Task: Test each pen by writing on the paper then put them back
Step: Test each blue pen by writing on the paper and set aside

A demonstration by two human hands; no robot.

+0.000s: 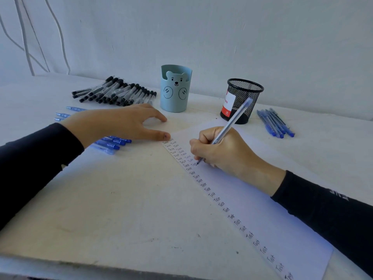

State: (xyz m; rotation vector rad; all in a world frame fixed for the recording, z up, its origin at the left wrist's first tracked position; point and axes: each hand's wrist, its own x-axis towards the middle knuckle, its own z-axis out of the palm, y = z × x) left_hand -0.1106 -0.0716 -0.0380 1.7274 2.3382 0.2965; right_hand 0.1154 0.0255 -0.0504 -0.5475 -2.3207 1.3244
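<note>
My right hand (224, 152) grips a blue pen (235, 118), its tip down on the white paper (262, 209) beside a second column of "Test" words. A long column of "Test" runs along the paper's left edge. My left hand (123, 124) lies flat with fingers spread, thumb at the paper's top left corner. Under and beside it lie several blue pens (113, 143). More blue pens (276, 123) lie at the right. A heap of black pens (115, 92) sits at the back left.
A light blue bear-faced cup (175, 88) and a black mesh pen holder (242, 101) with a red-and-white label stand at the back of the white table (121, 199). The wall is close behind. The table's front edge runs along the bottom.
</note>
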